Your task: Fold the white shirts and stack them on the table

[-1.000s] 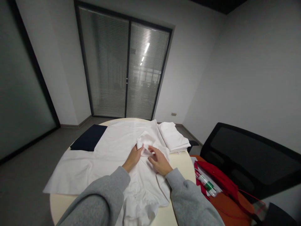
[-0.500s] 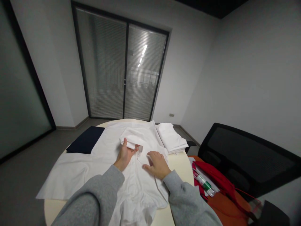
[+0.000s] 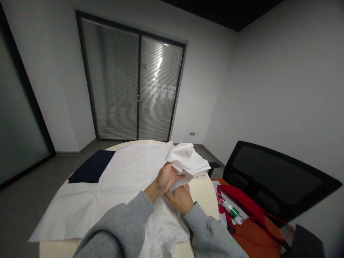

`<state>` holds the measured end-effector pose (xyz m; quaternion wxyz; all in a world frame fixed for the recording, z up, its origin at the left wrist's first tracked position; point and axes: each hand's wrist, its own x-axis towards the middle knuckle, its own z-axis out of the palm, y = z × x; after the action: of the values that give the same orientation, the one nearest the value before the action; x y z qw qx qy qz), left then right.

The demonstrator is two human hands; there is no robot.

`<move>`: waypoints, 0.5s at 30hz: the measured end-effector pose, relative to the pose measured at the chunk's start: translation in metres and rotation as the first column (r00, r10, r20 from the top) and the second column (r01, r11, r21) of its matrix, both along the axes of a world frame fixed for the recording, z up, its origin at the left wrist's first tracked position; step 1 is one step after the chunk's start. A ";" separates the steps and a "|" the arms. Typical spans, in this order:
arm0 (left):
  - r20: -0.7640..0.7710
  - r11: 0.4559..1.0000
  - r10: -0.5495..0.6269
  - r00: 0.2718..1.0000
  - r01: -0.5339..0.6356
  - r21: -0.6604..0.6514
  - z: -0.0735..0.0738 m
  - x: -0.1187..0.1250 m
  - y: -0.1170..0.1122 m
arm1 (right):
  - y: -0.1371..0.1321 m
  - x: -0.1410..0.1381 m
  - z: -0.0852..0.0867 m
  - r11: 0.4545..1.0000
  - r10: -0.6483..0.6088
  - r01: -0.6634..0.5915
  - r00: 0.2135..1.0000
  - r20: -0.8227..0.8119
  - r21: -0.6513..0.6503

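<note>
At the table's (image 3: 204, 185) near right: white shirt (image 3: 179, 154) not yet folded.
I am watching left hand (image 3: 165, 177) and right hand (image 3: 181, 198) gripping its raised bunch, fingers curled closed; one folded stack (image 3: 202, 167) lying just beyond.

**Cloth and finishes at the bench**

Shirt (image 3: 180, 156): thin white woven cloth, matt, creased where bunched.
Sheet (image 3: 107, 182): white cloth, matt, lying smoother.
Navy cloth (image 3: 91, 170): dark, matt, flat.
Bench (image 3: 203, 184): cream top, smooth, faint sheen.
Sleeves (image 3: 120, 229): soft grey knit.
Chair back (image 3: 271, 179): black mesh, matt.
Bottle (image 3: 231, 211): clear glossy plastic.
</note>
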<state>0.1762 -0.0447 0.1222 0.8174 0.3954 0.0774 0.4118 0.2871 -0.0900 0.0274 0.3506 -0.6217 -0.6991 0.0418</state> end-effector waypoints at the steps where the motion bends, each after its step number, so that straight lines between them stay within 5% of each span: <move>1: 0.035 0.999 -0.034 0.999 0.034 0.012 0.010 0.008 -0.007 | -0.006 0.003 0.003 0.998 -0.061 0.061 0.998 0.016 0.023; 4: 0.132 0.994 -0.110 0.985 0.109 0.019 0.035 0.022 -0.018 | -0.032 0.015 0.010 0.955 -0.295 0.293 0.954 0.060 0.042; 7: 0.192 0.993 -0.114 0.975 0.119 -0.011 0.044 0.022 -0.018 | -0.065 0.037 0.009 0.888 -0.457 0.458 0.889 -0.037 0.033; 13: 0.218 0.993 -0.045 0.975 0.068 -0.099 0.024 0.010 -0.001 | -0.123 0.073 -0.003 0.704 -0.698 0.709 0.698 -0.160 0.024; 15: 0.215 0.987 -0.028 0.976 0.061 -0.149 0.017 0.011 0.001 | -0.128 0.071 -0.003 0.693 -0.702 0.719 0.690 -0.174 0.054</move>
<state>0.1871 -0.0438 0.1392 0.8582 0.2863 0.0128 0.4260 0.3579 -0.2182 0.0241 0.4233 -0.8176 -0.3786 -0.0952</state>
